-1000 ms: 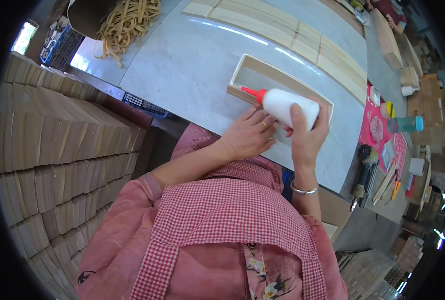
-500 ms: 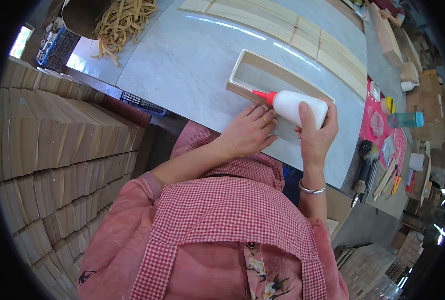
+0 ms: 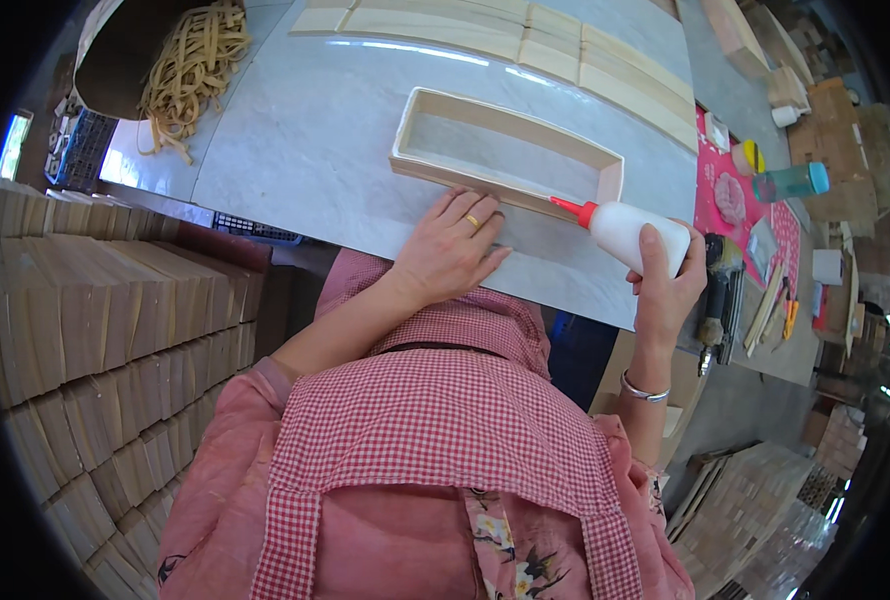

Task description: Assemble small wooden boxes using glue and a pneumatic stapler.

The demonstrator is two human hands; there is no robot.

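In the head view, the right hand (image 3: 670, 285) is wrapped round a white bottle (image 3: 637, 235) right of centre, thumb on its near side; the other fingers are mostly hidden behind it. The bottle is tilted, its red nozzle pointing left to the near wall of a frame (image 3: 430, 176); whether the tip touches, I cannot tell. The left hand (image 3: 452, 245), at centre, has its fingers loosely extended and thumb apart, holding nothing, the fingertips at that wall and covering part of it; how firmly they press is unclear.

The frame, a long open box shape in thin pale wood, lies in the upper middle on a smooth, grey-veined tabletop (image 3: 295, 130). Flat wooden boards (image 3: 445, 22) line the top, cut off by the edge. Upper left, tangled tan strips (image 3: 200, 62) spill from a dark-mouthed container (image 3: 115, 62), also cropped. Rough-edged wood blocks (image 3: 95, 310) are stacked at left. A red-and-white checked apron (image 3: 445, 410) fills the lower middle.

At right, a teal bottle (image 3: 793, 182) stands out near a pink patterned cloth (image 3: 730, 200); any lettering there is too small to read.
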